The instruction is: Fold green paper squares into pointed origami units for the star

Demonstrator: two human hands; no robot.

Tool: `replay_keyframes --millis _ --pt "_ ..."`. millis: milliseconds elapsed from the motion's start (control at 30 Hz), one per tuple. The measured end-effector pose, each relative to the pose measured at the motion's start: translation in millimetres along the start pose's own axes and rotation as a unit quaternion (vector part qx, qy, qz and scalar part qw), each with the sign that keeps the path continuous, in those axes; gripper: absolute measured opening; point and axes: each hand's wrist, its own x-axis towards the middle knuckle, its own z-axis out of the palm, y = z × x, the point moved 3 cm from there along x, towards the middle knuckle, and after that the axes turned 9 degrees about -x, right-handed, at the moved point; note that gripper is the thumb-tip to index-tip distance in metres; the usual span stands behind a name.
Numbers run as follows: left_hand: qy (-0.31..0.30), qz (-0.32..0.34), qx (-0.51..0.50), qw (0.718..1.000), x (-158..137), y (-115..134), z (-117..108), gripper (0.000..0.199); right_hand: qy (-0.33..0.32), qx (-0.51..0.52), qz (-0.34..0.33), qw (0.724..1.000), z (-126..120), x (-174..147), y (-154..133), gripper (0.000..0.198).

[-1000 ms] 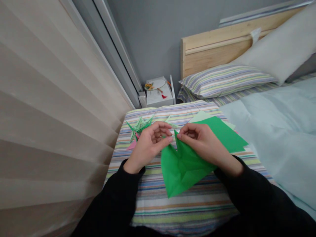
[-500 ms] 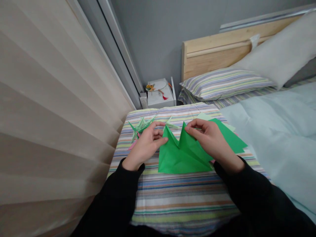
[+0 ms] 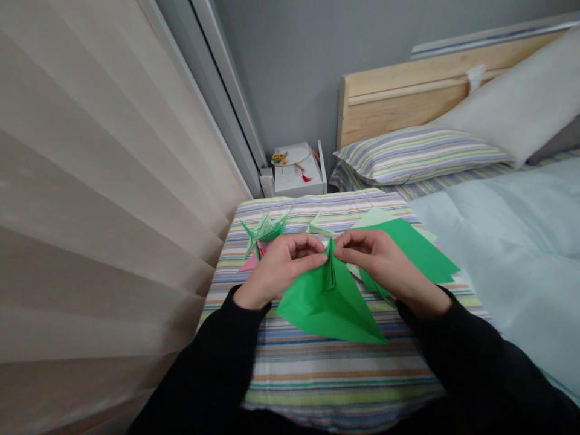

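Centrally, a partly folded green paper (image 3: 324, 311) is held over a striped cloth (image 3: 344, 371), its peak uppermost and its broad lower edge toward the wearer; whether that edge touches the cloth cannot be told. The left hand (image 3: 287, 263) pinches the peak from one side, thumb and fingers closed on the paper; the right hand (image 3: 378, 257) pinches it from the other — the two thumb tips lie near each other, with a narrow pleat running down between them. Beside the left hand, on its outer side, lie green folded figures (image 3: 267, 229) and a piece of pink paper (image 3: 250, 262). A small pale green folded piece (image 3: 319, 229) lies just beyond the hands. Flat sheets (image 3: 414, 248), dark green over pale green, spread beyond and beside the right hand, which partly covers them.
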Motion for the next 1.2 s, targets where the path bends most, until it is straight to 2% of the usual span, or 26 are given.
replay_keyframes --millis 233,467,700,933,1067,1200 --pt "-0.001 0.010 -0.019 1.000 -1.2 -1.9 0.6 0.018 0.007 0.039 0.037 0.999 -0.6 0.2 0.0 0.028" --pt "-0.003 0.021 0.016 1.000 -1.2 3.2 2.2 0.026 -0.001 0.056 0.026 0.998 1.1 -0.1 1.5 0.031" --pt "0.012 0.030 0.031 0.999 -1.7 2.0 2.8 0.021 0.007 0.043 0.021 0.999 0.7 0.3 -1.1 0.032" --pt "0.008 0.039 0.050 0.998 0.1 0.3 1.7 0.020 -0.009 0.081 0.041 0.996 1.8 -0.3 4.2 0.035" --pt "0.006 0.025 0.026 0.999 -0.1 -1.8 1.7 0.021 -0.004 0.077 0.035 0.996 1.3 -0.3 5.7 0.036" --pt "-0.021 0.021 -0.007 1.000 -0.7 -2.1 4.8 0.026 -0.001 0.079 0.037 0.996 1.7 -0.1 5.0 0.040"
